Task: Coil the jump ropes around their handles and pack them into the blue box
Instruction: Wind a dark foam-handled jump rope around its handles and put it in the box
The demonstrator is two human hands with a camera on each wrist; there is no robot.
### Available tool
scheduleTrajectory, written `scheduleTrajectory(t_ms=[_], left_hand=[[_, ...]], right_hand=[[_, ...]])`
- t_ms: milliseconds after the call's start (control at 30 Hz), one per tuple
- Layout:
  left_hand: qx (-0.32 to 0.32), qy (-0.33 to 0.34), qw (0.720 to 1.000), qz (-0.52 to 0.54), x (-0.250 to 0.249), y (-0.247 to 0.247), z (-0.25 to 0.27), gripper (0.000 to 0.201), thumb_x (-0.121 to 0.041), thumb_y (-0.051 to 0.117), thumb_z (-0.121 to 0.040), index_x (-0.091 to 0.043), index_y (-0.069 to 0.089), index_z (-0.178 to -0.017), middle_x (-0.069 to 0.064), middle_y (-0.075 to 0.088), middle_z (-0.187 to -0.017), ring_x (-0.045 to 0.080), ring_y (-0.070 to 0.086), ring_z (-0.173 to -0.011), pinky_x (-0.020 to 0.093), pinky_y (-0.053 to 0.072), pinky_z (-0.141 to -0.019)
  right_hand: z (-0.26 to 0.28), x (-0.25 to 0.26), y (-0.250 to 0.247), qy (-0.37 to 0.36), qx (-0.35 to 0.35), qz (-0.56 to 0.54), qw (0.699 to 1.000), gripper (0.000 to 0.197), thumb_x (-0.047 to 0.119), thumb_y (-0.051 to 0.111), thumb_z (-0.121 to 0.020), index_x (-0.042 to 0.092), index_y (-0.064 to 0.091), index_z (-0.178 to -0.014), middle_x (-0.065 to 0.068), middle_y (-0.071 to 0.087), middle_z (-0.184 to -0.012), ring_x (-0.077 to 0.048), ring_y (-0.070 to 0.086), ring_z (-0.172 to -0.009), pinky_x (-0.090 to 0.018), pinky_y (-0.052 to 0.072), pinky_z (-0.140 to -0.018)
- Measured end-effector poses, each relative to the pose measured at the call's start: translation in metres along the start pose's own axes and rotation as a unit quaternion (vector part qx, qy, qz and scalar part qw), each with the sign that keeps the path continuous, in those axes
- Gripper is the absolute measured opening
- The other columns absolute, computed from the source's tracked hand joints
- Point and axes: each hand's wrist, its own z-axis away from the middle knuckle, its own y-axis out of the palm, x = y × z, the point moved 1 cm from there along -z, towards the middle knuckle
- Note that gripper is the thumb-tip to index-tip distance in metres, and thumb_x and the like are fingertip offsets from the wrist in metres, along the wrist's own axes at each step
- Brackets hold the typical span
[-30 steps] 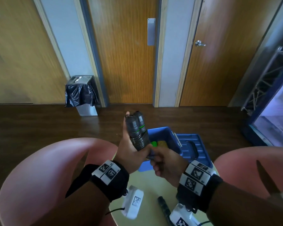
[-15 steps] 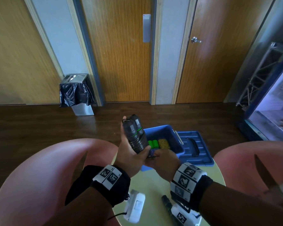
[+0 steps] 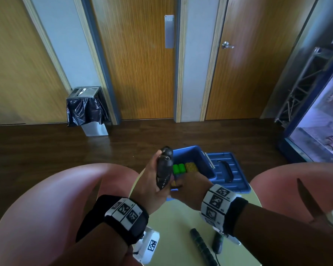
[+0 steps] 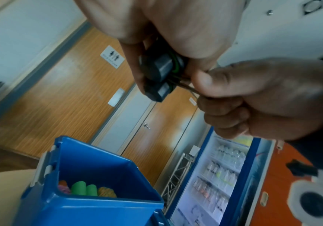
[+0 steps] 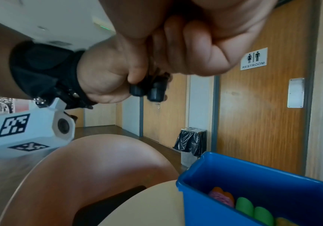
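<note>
L hand (image 3: pixel 152 186) grips pair of dark jump rope handles (image 3: pixel 164 167) upright, above near-left edge of blue box (image 3: pixel 197 153). R hand (image 3: pixel 190 191) fisted, pinching thin cord (image 4: pixel 188 87) at handle ends. Box open on worktop (image 3: pixel 173 223), w/ green handles (image 3: pixel 179 168) + yellow bundle inside. Lid (image 3: pixel 233 169) lies beside box, R side. 2nd dark rope (image 3: pixel 201 244) on worktop near edge.

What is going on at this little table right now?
A person is coiling a jump rope. The left hand grips the two black handles together, while the right hand pinches the thin cord beside them. The open blue box already holds green handles. Another black handle lies on the table.
</note>
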Motion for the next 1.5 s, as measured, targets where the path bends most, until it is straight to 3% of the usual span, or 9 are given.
scheduleTrajectory(t_ms=[100,233,367,467,600,800,1100,1233,1500], left_hand=[[0.016,-0.035,0.997,0.069,0.006,-0.002,-0.004,0.104,-0.01,0.076,-0.075,-0.062,0.013,-0.14,-0.043,0.043,-0.132,-0.014,0.047,-0.122,0.01,0.04,-0.099],[0.026,-0.17,0.957,0.234,0.01,0.0,-0.009,0.113,0.002,0.073,-0.069,-0.065,0.019,-0.14,0.014,0.063,-0.112,0.034,0.07,-0.08,0.048,0.059,-0.062],[0.022,-0.238,0.905,0.351,-0.003,0.006,-0.008,0.082,0.002,0.067,-0.082,-0.053,0.038,-0.136,0.022,0.055,-0.084,0.027,0.054,-0.052,0.033,0.048,-0.045],[0.072,-0.228,0.917,0.319,-0.011,0.007,-0.009,0.053,-0.042,0.067,-0.082,-0.058,0.046,-0.127,0.021,0.064,-0.087,0.032,0.061,-0.064,0.042,0.051,-0.055],[0.25,-0.171,0.879,0.37,-0.041,-0.003,-0.015,0.092,-0.024,0.076,-0.068,-0.043,0.03,-0.145,0.006,0.068,-0.092,0.02,0.065,-0.066,0.032,0.052,-0.054],[0.325,-0.165,0.866,0.342,-0.066,-0.009,-0.032,0.101,-0.013,0.083,-0.065,-0.04,0.03,-0.147,0.027,0.061,-0.112,0.037,0.057,-0.07,0.052,0.051,-0.065],[0.382,-0.217,0.815,0.378,-0.078,-0.004,-0.025,0.11,-0.049,0.089,-0.059,-0.03,0.028,-0.149,0.017,0.062,-0.095,0.028,0.062,-0.061,0.033,0.056,-0.051],[0.421,-0.27,0.781,0.374,-0.08,-0.003,-0.009,0.085,-0.069,0.072,-0.069,-0.016,0.048,-0.13,0.018,0.064,-0.084,0.025,0.066,-0.058,0.031,0.057,-0.05],[0.336,-0.372,0.77,0.394,-0.088,0.004,-0.014,0.064,-0.068,0.056,-0.081,-0.006,0.065,-0.091,0.015,0.061,-0.071,0.028,0.062,-0.056,0.028,0.051,-0.047]], right_hand=[[0.003,-0.004,-0.006,0.006,0.016,-0.053,0.998,0.04,0.051,0.042,-0.08,0.016,0.061,-0.078,-0.004,0.066,-0.082,-0.024,0.061,-0.083,-0.041,0.052,-0.079],[0.008,-0.01,-0.016,0.004,0.006,-0.166,0.986,0.041,0.036,0.055,-0.095,0.0,0.056,-0.075,-0.008,0.048,-0.067,-0.017,0.043,-0.062,-0.035,0.038,-0.061],[0.009,-0.01,-0.025,0.038,0.033,-0.274,0.96,0.032,0.025,0.057,-0.095,0.009,0.058,-0.068,-0.005,0.048,-0.065,-0.016,0.045,-0.064,-0.031,0.038,-0.066],[0.01,-0.005,-0.037,0.049,0.064,-0.291,0.953,0.037,0.024,0.058,-0.091,0.021,0.051,-0.054,0.004,0.049,-0.054,-0.019,0.046,-0.061,-0.034,0.039,-0.068],[0.024,-0.004,-0.057,0.03,0.084,-0.203,0.975,0.043,0.021,0.053,-0.092,0.021,0.044,-0.05,0.009,0.045,-0.046,-0.008,0.043,-0.051,-0.029,0.04,-0.066],[0.042,-0.009,-0.075,0.032,0.058,-0.212,0.975,0.037,0.018,0.051,-0.094,0.015,0.048,-0.057,0.007,0.047,-0.047,-0.007,0.053,-0.049,-0.016,0.04,-0.058],[0.07,-0.011,-0.087,-0.013,0.052,-0.194,0.979,0.032,0.039,0.057,-0.074,0.027,0.049,-0.045,0.007,0.046,-0.054,-0.012,0.049,-0.058,-0.028,0.043,-0.066],[0.09,-0.007,-0.086,-0.151,0.029,-0.116,0.981,0.012,0.018,0.063,-0.092,0.014,0.07,-0.084,0.01,0.059,-0.081,-0.01,0.059,-0.082,-0.029,0.048,-0.079],[0.094,-0.012,-0.069,-0.112,-0.158,-0.143,0.971,0.009,0.031,0.068,-0.088,0.024,0.069,-0.083,0.01,0.065,-0.069,-0.007,0.061,-0.067,-0.021,0.048,-0.062]])
